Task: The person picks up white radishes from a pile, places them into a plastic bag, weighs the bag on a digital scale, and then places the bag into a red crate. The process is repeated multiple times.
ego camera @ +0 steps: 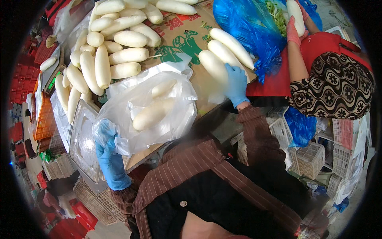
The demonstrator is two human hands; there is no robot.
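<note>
My left hand (108,143), in a blue glove, grips the bunched edge of a clear plastic bag (182,116). Through the film two white radishes (153,115) show, lying inside the bag on the table. My blue-gloved right hand (237,85) is closed over the near end of another white radish (210,64). Its fingertips reach over the middle radish (225,52) beside it, and a third radish (232,46) lies just beyond. My palm hides the held radish's end, and the area around it is blurred.
White radishes (122,38) are heaped at the back left on printed cardboard (176,33). A metal scale pan (85,140) sits left of the bag. A co-worker's pink-gloved hands (294,33) hold a radish beside a blue plastic bag (238,24). Plastic crates (309,158) stand at right.
</note>
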